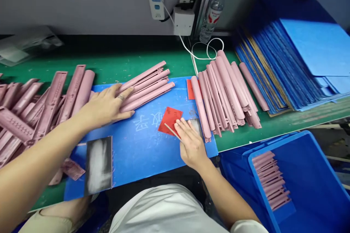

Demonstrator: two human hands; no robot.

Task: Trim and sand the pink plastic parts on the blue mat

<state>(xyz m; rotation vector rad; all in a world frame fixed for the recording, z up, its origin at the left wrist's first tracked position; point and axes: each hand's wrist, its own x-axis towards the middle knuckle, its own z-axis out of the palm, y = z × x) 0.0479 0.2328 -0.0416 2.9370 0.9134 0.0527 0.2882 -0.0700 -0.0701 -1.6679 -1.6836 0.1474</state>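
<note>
Pink plastic bars [147, 87] beneath the left fingers [124, 93]

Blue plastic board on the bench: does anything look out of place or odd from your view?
Yes: a flat pink plastic strip lies on the green bench mat beside the blue plastic board, apart from the pink pile, as if dropped. A dark, white-smeared rectangular patch on the board looks worn.

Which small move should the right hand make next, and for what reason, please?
Probably the right hand should lift the thin pale stick slightly, I judge, because the stick runs from under its fingers across the flat red square pad lying on the blue plastic board.
</note>
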